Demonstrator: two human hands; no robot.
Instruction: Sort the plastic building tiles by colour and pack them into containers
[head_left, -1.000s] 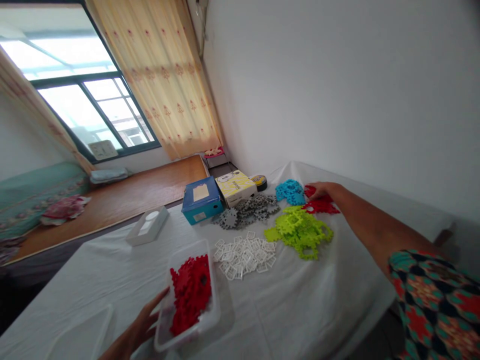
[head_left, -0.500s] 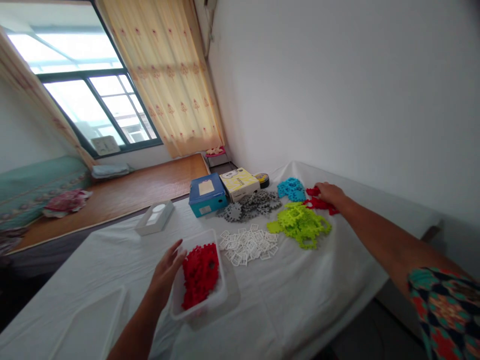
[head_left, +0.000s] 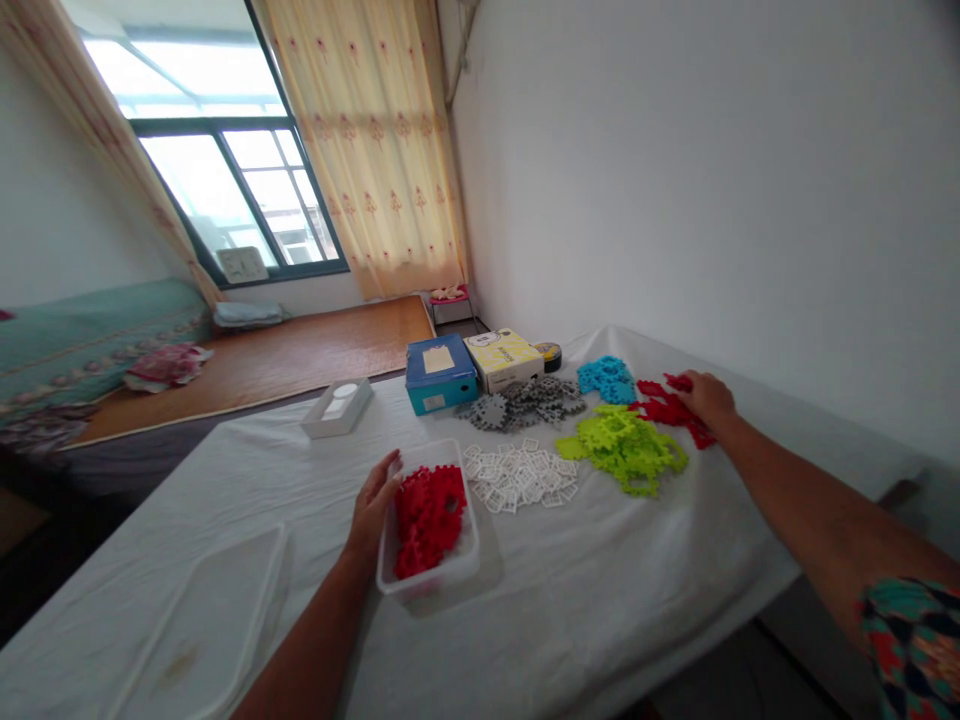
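Tub: clear plastic tub [head_left: 466, 562] on the white cloth [head_left: 600, 600], close in front of the person, part filled with red pieces [head_left: 427, 515].
Left hand: left hand [head_left: 373, 503] laid against the tub's left wall, fingers extended and close together, nothing grasped; likely bracing the tub against sliding.
Right hand: right hand [head_left: 709, 398] at full arm's reach, resting on loose red pieces [head_left: 664, 408] near the wall; fingers curled over them, actual pinch cannot be told.
Piles: green pile [head_left: 626, 450], blue pile [head_left: 607, 376], grey pile [head_left: 525, 400] and white pile [head_left: 521, 472] lie apart, apparently grouped by colour.
Periphery: flat lid [head_left: 210, 610] left of the tub; blue box [head_left: 439, 372] and yellow box [head_left: 504, 358] at the far edge.
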